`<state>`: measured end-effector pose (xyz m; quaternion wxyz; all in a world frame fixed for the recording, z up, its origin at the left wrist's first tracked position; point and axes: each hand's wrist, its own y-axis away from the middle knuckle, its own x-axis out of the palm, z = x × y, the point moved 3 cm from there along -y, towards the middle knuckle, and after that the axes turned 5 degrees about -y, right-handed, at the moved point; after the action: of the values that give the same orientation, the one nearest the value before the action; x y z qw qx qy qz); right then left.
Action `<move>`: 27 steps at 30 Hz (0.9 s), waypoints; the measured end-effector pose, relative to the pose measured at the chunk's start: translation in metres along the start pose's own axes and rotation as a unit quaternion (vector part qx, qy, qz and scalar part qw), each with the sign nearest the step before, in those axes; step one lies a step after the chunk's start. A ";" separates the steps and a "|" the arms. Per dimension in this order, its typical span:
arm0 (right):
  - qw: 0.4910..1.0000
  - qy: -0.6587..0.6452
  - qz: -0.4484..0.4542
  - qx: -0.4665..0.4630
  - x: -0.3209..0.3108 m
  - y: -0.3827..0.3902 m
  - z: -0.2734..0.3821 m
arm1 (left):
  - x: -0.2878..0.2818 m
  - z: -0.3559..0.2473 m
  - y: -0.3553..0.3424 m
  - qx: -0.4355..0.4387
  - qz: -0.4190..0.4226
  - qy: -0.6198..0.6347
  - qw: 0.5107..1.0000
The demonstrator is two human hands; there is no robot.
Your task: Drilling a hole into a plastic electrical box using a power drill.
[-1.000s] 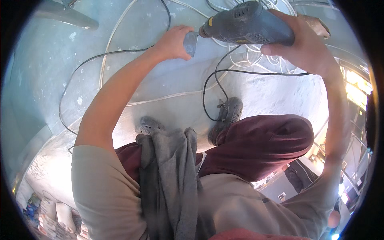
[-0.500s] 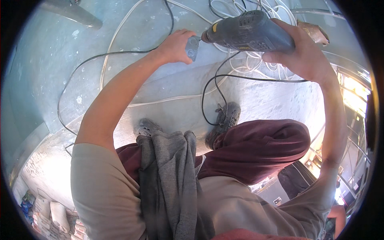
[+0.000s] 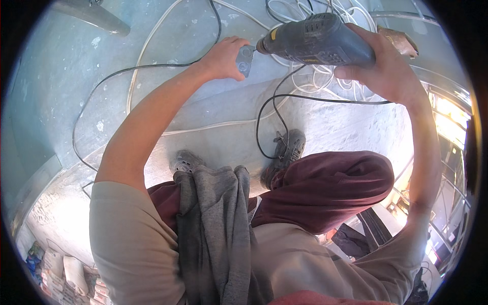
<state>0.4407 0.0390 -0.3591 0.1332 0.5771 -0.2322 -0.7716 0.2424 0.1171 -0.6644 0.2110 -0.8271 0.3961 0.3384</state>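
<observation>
Right hand (image 3: 389, 71) curled round the rear of power drill (image 3: 317, 43), aimed left at small grey plate (image 3: 245, 61), left hand (image 3: 222, 60) pinching plate's left edge, apparently bracing it against push.

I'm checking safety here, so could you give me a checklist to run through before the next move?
1. Drill gripped by the right hand: ok.
2. Small grey piece gripped by the left hand: ok.
3. Left hand well away from the chuck: not ok, it is close by.
4. Hands gloved: not ok, both bare.
5. Black cable away from the right shoe: not ok, it loops down there.
6. Drill switched off: cannot tell.
</observation>
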 end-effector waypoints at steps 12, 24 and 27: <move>0.998 -0.017 -0.025 -0.060 0.004 0.005 0.000 | -0.001 -0.003 0.000 -0.006 0.002 -0.002 1.000; 0.999 -0.013 0.011 -0.036 -0.002 0.000 0.000 | 0.000 -0.002 0.000 0.000 0.000 0.005 1.000; 0.999 -0.005 -0.001 -0.036 0.000 0.002 0.000 | 0.000 -0.002 0.000 0.002 -0.001 0.003 1.000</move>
<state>0.4406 0.0374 -0.3577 0.1520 0.5682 -0.2045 -0.7825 0.2434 0.1161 -0.6632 0.2110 -0.8282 0.3968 0.3347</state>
